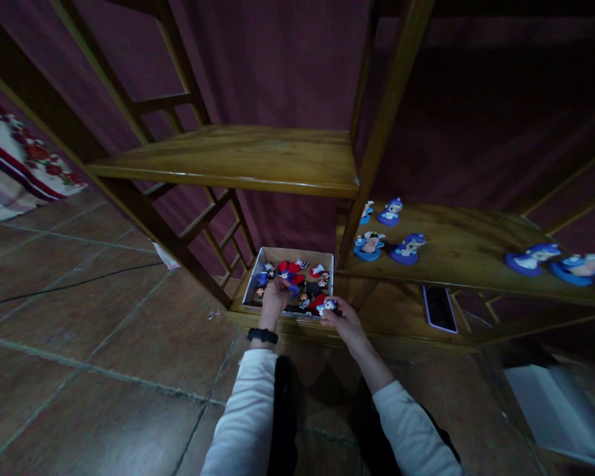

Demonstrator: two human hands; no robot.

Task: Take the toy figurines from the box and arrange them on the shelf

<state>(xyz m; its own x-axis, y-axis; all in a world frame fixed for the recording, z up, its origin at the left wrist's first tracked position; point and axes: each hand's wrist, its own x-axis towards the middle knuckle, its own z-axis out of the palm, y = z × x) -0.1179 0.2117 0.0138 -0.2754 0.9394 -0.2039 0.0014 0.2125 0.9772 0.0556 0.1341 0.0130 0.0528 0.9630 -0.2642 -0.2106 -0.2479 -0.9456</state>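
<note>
A shallow cardboard box (pixel 258 274) full of small toy figurines stands on the bottom shelf. Red, blue and dark pieces lie jumbled inside it. My left hand (pixel 275 297), with a black band at the wrist, reaches over the box's front edge. Its fingers are closed at a round purple-blue base (pixel 292 289). By the box's front right corner, my right hand (pixel 343 317) pinches a small white and purple figurine (pixel 327 305). Part of the box's contents is hidden behind my hands.
Several figurines on purple or blue bases, such as a purple one (pixel 408 248), stand on the right shelf (pixel 456 238). Below lies a phone (pixel 439 309). A wooden shelf board (pixel 238 155) overhangs the box. A white open box (pixel 560 410) sits on the tiled floor at right.
</note>
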